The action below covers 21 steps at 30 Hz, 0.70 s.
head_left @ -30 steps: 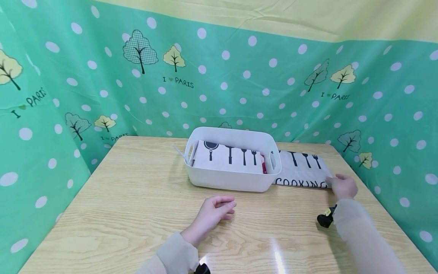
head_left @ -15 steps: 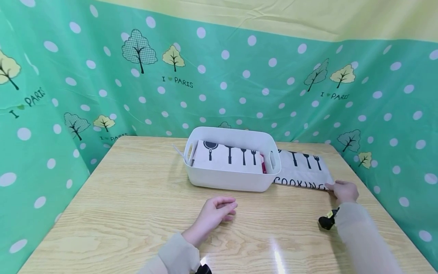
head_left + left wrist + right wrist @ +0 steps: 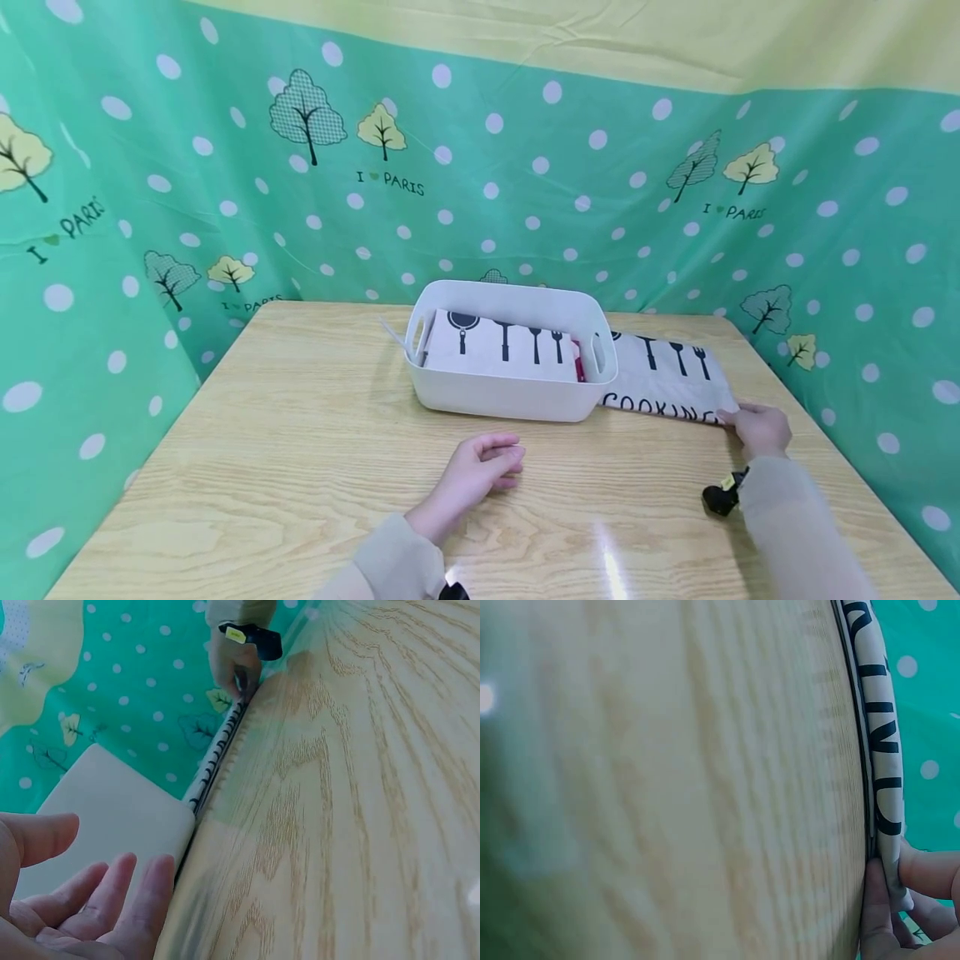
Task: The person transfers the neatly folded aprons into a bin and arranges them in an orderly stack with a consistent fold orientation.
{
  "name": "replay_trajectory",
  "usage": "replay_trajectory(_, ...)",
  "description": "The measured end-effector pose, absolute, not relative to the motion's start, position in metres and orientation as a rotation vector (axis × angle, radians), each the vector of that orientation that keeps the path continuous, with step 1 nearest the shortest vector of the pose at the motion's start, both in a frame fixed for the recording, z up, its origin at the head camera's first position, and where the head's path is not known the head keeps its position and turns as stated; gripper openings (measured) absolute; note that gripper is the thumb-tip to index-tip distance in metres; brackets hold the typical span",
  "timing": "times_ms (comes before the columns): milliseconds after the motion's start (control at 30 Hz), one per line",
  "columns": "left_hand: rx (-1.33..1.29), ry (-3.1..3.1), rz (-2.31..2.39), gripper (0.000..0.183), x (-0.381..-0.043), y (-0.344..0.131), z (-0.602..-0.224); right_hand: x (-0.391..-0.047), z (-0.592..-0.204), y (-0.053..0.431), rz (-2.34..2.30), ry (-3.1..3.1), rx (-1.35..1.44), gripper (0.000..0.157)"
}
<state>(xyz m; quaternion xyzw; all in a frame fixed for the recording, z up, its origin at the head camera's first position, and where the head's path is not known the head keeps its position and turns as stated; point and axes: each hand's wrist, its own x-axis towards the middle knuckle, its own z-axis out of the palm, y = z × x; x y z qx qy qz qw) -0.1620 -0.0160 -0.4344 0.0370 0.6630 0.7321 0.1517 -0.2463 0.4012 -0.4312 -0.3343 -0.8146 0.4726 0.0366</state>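
A folded white cloth (image 3: 660, 379) printed with black utensils and the word COOKING lies on the table at the right. My right hand (image 3: 761, 429) pinches its near right corner, thumb on one face and fingers on the other in the right wrist view. Part of the cloth's left end is hidden behind a white plastic basket (image 3: 510, 400). Inside that basket sits another folded cloth (image 3: 487, 354) with the same kind of print. My left hand (image 3: 480, 471) hovers in front of the basket, fingers loosely bent and holding nothing.
A thin pale strip (image 3: 392, 332) sticks out over the basket's left rim, and something red (image 3: 577, 362) shows inside at the right. The wooden table (image 3: 285, 467) is backed and flanked by a green dotted curtain (image 3: 525, 208).
My right hand has drawn the cloth's near right corner slightly toward me and to the right, and the print has shifted with it. The left hand has barely moved; the basket stays put.
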Motion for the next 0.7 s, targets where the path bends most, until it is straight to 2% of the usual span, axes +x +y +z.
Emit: replay_trajectory(700, 0.124, 1.898, 2.091, 0.045, -0.162, -0.007, -0.435, -0.226, -0.441, 0.408, 1.455, -2.474, -1.044, 0.063)
